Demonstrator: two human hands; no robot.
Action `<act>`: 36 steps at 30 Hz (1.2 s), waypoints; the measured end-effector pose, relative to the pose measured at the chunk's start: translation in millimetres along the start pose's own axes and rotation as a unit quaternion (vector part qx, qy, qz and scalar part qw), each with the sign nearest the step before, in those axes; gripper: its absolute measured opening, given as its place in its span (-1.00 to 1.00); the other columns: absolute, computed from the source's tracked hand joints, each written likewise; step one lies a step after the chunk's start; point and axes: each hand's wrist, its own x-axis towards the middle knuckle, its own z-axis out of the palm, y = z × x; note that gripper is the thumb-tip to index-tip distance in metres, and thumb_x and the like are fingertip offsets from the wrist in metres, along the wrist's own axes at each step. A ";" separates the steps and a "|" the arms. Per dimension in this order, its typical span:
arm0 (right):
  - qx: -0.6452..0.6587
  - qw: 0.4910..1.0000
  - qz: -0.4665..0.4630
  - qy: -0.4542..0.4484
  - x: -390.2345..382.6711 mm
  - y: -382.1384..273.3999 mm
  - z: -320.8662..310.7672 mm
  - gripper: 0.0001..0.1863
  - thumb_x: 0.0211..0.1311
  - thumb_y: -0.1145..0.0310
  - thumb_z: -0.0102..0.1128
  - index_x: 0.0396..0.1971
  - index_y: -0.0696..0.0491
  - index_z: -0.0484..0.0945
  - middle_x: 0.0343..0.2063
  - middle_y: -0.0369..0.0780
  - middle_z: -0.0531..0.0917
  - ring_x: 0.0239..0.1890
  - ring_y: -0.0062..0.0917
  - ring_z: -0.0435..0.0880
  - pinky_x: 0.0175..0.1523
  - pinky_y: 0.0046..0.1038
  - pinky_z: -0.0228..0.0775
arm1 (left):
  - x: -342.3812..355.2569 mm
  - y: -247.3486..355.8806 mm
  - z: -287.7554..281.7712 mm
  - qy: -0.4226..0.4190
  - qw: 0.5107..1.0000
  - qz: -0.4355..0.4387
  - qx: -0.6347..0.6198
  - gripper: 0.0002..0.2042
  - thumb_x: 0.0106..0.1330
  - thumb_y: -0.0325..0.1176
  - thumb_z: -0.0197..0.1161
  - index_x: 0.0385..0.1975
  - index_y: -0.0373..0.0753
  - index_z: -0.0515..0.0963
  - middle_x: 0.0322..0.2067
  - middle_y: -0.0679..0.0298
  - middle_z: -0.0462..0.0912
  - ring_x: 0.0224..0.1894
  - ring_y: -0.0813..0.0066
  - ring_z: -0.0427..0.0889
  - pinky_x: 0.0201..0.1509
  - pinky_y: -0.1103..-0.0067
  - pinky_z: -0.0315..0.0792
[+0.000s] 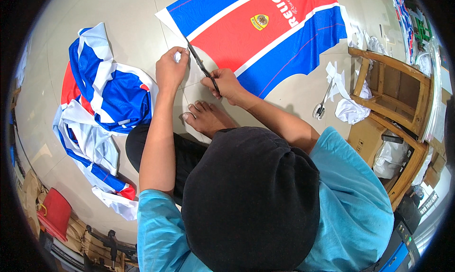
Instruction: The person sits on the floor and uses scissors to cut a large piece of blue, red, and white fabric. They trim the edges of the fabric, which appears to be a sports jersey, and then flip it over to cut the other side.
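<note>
Left hand (170,70) is pinching white fabric (177,57), right hand (224,86) holding dark metal scissors (204,68), apparently trimming; next, one-o'clock red-and-blue printed cloth (237,32) is needing steadiness.

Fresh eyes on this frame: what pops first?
Probably the red, blue and white printed panel spread on the floor at top centre, with dark scissors in the person's right hand at its lower left edge. Next, the big black head covering filling the lower middle, between light-blue sleeves. Then the crumpled heap of similarly coloured fabric on the floor at left.
</note>
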 end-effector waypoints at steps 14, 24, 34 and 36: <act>-0.001 1.000 -0.006 0.008 1.4 3.4 1.6 -0.78 0.10 0.34 0.40 -0.51 0.11 0.52 -0.74 -0.32 0.49 -0.77 -0.66 0.41 -0.67 -0.55 0.17 | -1.4 -1.1 0.9 0.013 1.000 0.016 -0.013 -0.77 0.33 -0.07 0.30 -0.29 -0.07 0.73 -0.65 -0.01 0.60 -0.56 0.06 0.63 -0.41 0.24 0.43; -0.014 1.000 -0.010 0.010 6.2 10.2 -0.3 -0.77 0.12 0.34 0.43 -0.50 0.12 0.54 -0.74 -0.31 0.50 -0.77 -0.66 0.42 -0.66 -0.55 0.17 | -0.8 -1.1 1.5 0.011 1.000 0.007 -0.009 -0.76 0.32 -0.07 0.32 -0.26 -0.08 0.74 -0.61 -0.01 0.63 -0.56 0.06 0.63 -0.40 0.25 0.44; -0.001 1.000 -0.010 0.002 9.5 -8.9 -1.5 -0.66 0.09 0.19 0.51 -0.58 0.08 0.55 -0.75 -0.32 0.49 -0.74 -0.63 0.45 -0.63 -0.51 0.21 | -0.7 -1.8 -0.4 0.004 1.000 0.006 -0.013 -0.75 0.33 -0.06 0.31 -0.28 -0.09 0.74 -0.65 0.01 0.60 -0.57 0.11 0.62 -0.41 0.28 0.42; 0.005 1.000 -0.014 0.002 16.2 -10.1 -0.7 -0.66 0.09 0.18 0.51 -0.58 0.07 0.54 -0.75 -0.33 0.49 -0.73 -0.63 0.45 -0.62 -0.51 0.21 | -0.9 -0.4 -0.5 0.001 1.000 0.006 -0.015 -0.75 0.33 -0.06 0.31 -0.28 -0.09 0.74 -0.64 0.00 0.61 -0.57 0.11 0.62 -0.41 0.28 0.43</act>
